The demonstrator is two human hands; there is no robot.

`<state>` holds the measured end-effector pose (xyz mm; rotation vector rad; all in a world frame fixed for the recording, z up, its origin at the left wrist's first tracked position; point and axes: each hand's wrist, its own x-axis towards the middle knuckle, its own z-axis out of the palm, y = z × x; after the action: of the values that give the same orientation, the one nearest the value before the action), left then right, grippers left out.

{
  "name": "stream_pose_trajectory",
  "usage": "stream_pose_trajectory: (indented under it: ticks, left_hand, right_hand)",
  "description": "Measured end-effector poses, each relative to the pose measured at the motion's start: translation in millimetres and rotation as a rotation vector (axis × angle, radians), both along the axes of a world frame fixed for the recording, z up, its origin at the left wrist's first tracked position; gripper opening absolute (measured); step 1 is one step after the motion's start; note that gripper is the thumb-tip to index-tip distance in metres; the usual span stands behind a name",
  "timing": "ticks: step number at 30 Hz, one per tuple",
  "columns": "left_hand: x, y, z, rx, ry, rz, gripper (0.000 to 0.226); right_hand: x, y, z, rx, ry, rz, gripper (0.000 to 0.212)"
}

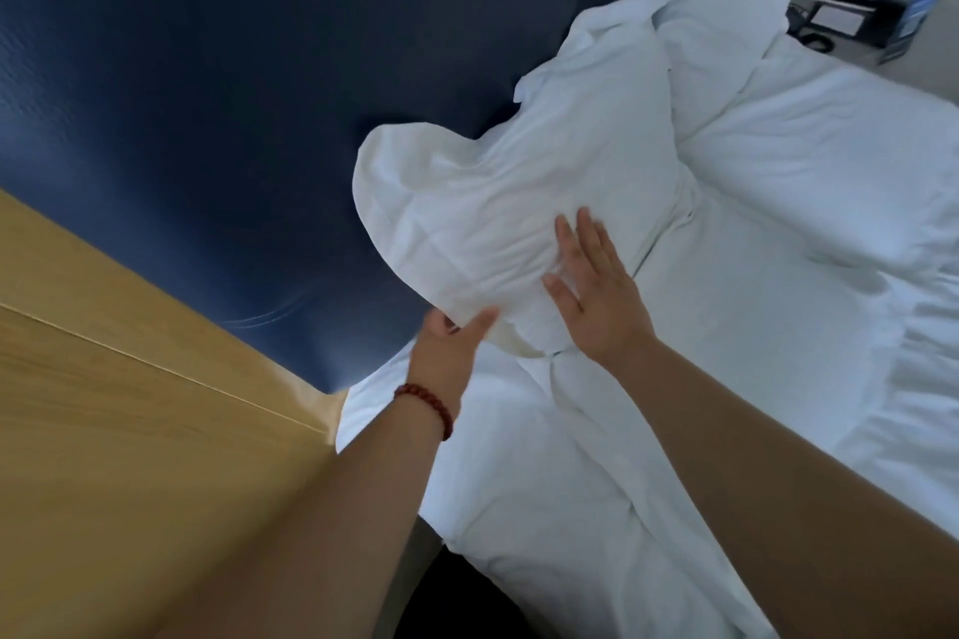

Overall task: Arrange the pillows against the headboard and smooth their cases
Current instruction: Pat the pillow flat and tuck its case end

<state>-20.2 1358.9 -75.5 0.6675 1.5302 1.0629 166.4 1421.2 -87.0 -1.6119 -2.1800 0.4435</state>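
Dark blue headboard (pixel 207 93) fills the upper left, with a wooden panel (pixel 104 431) beside it and a white blanket (pixel 778 275) on the bed. One white pillow (pixel 467 202) leans against the headboard, its case wrinkled, and a second pillow (pixel 726 10) stands further along. Both arms reach forward. The left hand (pixel 450 345), with a red bracelet (pixel 428 407) on the wrist, pinches the pillow's lower edge, thumb on top. The right hand (pixel 597 285) lies flat on the case, fingers straight and spread. The two hands are near each other but not touching.
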Motion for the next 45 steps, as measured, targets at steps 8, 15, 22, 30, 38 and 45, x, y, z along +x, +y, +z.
stream_pose_trajectory:
  ticks: [8, 15, 22, 30, 38, 45]
  left_hand:
    - [40.0, 4.5, -73.9, -0.307, -0.118, 0.017, 0.021]
    - [6.1, -14.1, -78.0, -0.243, -0.042, 0.097, 0.016]
    - [53.0, -10.1, -87.7, -0.403, -0.199, 0.102, 0.02]
    - [28.7, -25.3, -92.5, -0.405, -0.356, 0.141, 0.026]
    - [26.7, -32.6, -98.2, -0.415, -0.133, 0.141, 0.009]
    - [16.0, -47.9, -72.2, -0.428, -0.028, 0.008, 0.016]
  right_hand:
    - [18.1, -24.3, -44.4, 0.008, -0.037, -0.024, 0.063]
    - [40.2, -27.4, -72.6, -0.1, -0.167, -0.037, 0.07]
    - [40.4, -30.9, -75.8, -0.103, -0.175, -0.048, 0.068]
    - [35.1, -47.6, -83.3, -0.096, -0.27, -0.095, 0.068]
    - [37.1, -48.8, -88.6, -0.106, -0.299, -0.095, 0.067]
    - [34.9, -50.2, -80.2, -0.112, -0.285, -0.114, 0.068]
